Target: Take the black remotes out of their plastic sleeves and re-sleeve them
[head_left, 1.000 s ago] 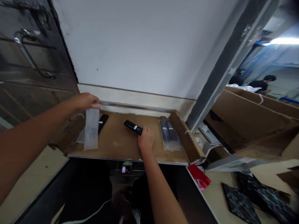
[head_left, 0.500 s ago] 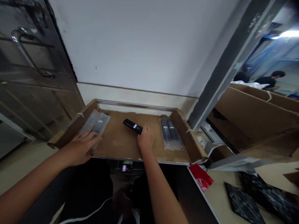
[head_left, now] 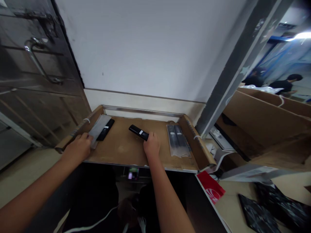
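Observation:
My right hand (head_left: 152, 145) is closed round the near end of a slim black bar-shaped device with a white label (head_left: 138, 131), tilted over the middle of the cardboard-lined tray (head_left: 121, 147). At the tray's left side my left hand (head_left: 79, 147) pinches the edge of a frosted plastic sleeve (head_left: 99, 127). Just right of that sleeve lies a second black device (head_left: 106, 130), uncovered on the cardboard. Towards the tray's right side, two more black devices (head_left: 177, 136) lie side by side in a clear sleeve, apart from both hands.
Cardboard side walls (head_left: 198, 140) bound the tray. A metal door with a handle (head_left: 40, 61) stands left. At right are a grey post (head_left: 233, 61), a large cardboard box (head_left: 269, 123) and a red packet (head_left: 211, 187). Two people sit beyond the box.
My left hand has drawn the plastic sleeve leftward, and the black device that showed through it now lies bare. My right hand keeps its device in nearly the same place.

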### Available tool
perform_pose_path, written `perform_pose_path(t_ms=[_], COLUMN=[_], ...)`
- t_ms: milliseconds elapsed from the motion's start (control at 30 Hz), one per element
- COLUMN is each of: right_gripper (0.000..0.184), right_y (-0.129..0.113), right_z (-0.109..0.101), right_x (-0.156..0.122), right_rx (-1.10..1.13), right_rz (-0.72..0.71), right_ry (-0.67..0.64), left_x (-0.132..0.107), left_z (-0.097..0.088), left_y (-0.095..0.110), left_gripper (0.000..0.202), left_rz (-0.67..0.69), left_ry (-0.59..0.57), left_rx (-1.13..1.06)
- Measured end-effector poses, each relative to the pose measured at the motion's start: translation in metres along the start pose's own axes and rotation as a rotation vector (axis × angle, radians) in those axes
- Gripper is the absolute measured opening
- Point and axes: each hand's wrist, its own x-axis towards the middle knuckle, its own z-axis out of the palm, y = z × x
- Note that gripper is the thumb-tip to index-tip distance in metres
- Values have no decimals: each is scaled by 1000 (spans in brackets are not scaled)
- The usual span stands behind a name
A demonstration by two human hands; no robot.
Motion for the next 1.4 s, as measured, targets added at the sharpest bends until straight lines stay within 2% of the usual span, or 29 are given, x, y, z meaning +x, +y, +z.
perform_pose_path(t_ms=[133,267,367,467,633,833,1033,1167,1300,1400], right_gripper=[17,16,17,18,15,14,13,12,10,9], right_y=[0,0,0,0,0,0,-1,-1,-1,-1], right_z=[0,0,0,0,0,0,0,-1,-1,-1], right_x=[0,-1,0,1,1,0,-1,-1,-1,0], right_rx=[0,2,6,7,6,7,-8,-4,-12,-11], right_rz=[-6,-3,-3,5,5,9,11,3,10,16], right_ry=[-4,4,10,5,-11,-14,-14,1,2,-12], left_x=[10,42,65,74,73,71,66,60,47,34], left_z=[-6,1,12,20,24,30,29,23,7,-5], left_y=[21,32,27,19,13,12,15,23,27,23], left_gripper=[47,51,59,62,58,63,57,62,56,51], left_rz=[131,3,-90,-109,-69,-60,-12,-102,-150,-148], left_ry=[36,-75,-118,-117,-91,-78,-67,-73,-120,-2], left_rx=[82,-30,-114,-178,-243,-286,-311,-249,-206,-161])
